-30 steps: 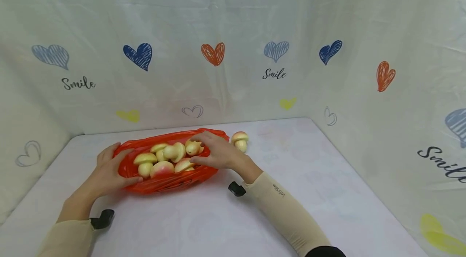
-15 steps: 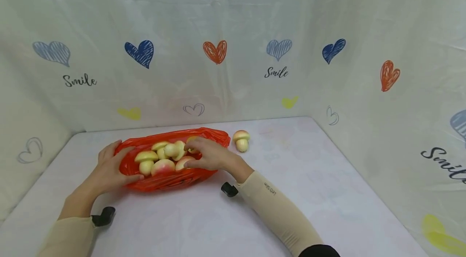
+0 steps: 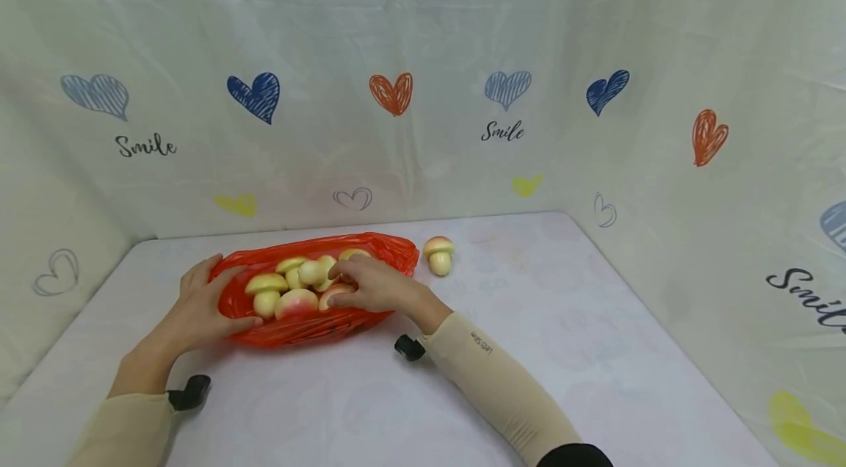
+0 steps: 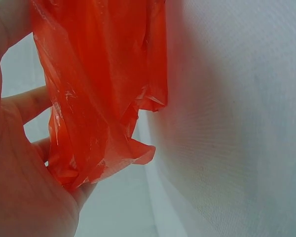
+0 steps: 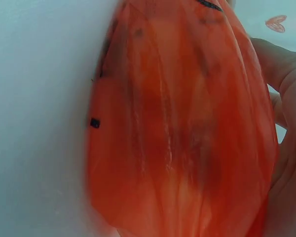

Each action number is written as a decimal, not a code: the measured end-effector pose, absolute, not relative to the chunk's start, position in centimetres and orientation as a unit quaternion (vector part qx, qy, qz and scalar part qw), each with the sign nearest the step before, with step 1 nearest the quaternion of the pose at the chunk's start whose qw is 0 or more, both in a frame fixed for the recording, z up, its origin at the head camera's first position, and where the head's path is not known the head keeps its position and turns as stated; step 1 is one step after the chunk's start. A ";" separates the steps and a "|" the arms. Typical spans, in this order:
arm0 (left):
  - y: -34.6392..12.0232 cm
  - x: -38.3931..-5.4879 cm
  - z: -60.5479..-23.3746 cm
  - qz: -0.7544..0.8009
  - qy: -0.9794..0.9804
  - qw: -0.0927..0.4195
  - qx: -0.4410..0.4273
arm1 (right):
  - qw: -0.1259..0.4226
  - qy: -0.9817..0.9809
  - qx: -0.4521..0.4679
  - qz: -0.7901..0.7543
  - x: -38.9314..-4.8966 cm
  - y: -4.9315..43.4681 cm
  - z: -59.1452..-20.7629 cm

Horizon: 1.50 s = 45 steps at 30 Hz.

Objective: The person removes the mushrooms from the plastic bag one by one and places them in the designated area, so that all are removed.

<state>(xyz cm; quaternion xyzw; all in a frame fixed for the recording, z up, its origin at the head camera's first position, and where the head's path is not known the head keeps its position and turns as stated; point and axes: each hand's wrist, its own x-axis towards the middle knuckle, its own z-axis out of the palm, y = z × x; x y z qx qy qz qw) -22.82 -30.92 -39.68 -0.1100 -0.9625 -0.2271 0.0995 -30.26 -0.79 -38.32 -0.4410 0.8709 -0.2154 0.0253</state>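
A red plastic bag point(image 3: 311, 335) lies on its side-to-side length on the table, its wide mouth facing up. Inside rest several toy mushrooms, among them a yellow-capped mushroom point(image 3: 266, 283) and a pink-tinted mushroom point(image 3: 296, 303). My left hand point(image 3: 198, 309) holds the bag's left end, its thumb over the near rim and fingers at the far side. In the left wrist view the red film point(image 4: 93, 98) hangs between thumb and fingers. My right hand point(image 3: 377, 283) reaches over the bag's right part, fingers bent and thumb apart, close over the mushrooms. It partly hides those beneath.
One loose mushroom point(image 3: 439, 255) stands on the white table point(image 3: 529, 320) just right of the bag. A white curtain point(image 3: 436, 26) printed with hearts rises behind the table. The bag's crumpled right end point(image 3: 399, 254) lies beyond my right hand.
My right hand has moved left and slightly inward over the mushrooms, its thumb nearing the middle ones. My left hand stays on the bag's left end. The view has shifted slightly.
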 end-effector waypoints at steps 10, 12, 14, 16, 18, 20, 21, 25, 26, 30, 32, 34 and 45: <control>-30.9 -22.9 -39.7 -0.226 -0.962 0.106 -0.113 | 0.023 0.876 -0.445 -0.187 -29.9 -1.4 -38.4; -30.9 -22.8 -39.7 -0.227 -0.961 0.109 -0.114 | 0.027 0.878 -0.442 -0.181 -29.8 -1.5 -38.4; -30.9 -22.8 -39.7 -0.227 -0.961 0.109 -0.114 | 0.032 0.880 -0.439 -0.178 -29.8 -1.5 -38.4; -30.9 -22.8 -39.7 -0.227 -0.961 0.109 -0.114 | 0.034 0.881 -0.438 -0.176 -29.8 -1.6 -38.6; -31.0 -22.8 -39.7 -0.227 -0.961 0.110 -0.114 | 0.038 0.881 -0.438 -0.177 -29.9 -1.7 -38.7; -31.0 -22.8 -39.8 -0.227 -0.961 0.108 -0.113 | 0.041 0.881 -0.436 -0.178 -29.9 -1.8 -38.9; -30.9 -22.9 -39.8 -0.227 -0.962 0.107 -0.112 | 0.044 0.882 -0.434 -0.178 -29.9 -1.8 -38.9; -30.9 -22.9 -39.8 -0.225 -0.963 0.100 -0.106 | 0.058 0.885 -0.427 -0.178 -29.8 -2.0 -39.1; -30.9 -22.9 -39.8 -0.225 -0.964 0.098 -0.105 | 0.062 0.885 -0.425 -0.178 -29.8 -2.0 -39.1; -30.9 -23.0 -39.7 -0.223 -0.965 0.093 -0.101 | 0.063 0.883 -0.427 -0.183 -29.8 -2.0 -39.1; -30.8 -23.0 -39.7 -0.223 -0.966 0.089 -0.100 | 0.059 0.882 -0.429 -0.187 -29.7 -2.0 -39.2; -30.8 -23.0 -39.7 -0.224 -0.965 0.089 -0.101 | 0.055 0.882 -0.428 -0.189 -29.7 -2.0 -39.3; -30.9 -23.0 -39.6 -0.222 -0.965 0.095 -0.107 | 0.021 0.874 -0.425 -0.235 -29.9 -1.7 -39.0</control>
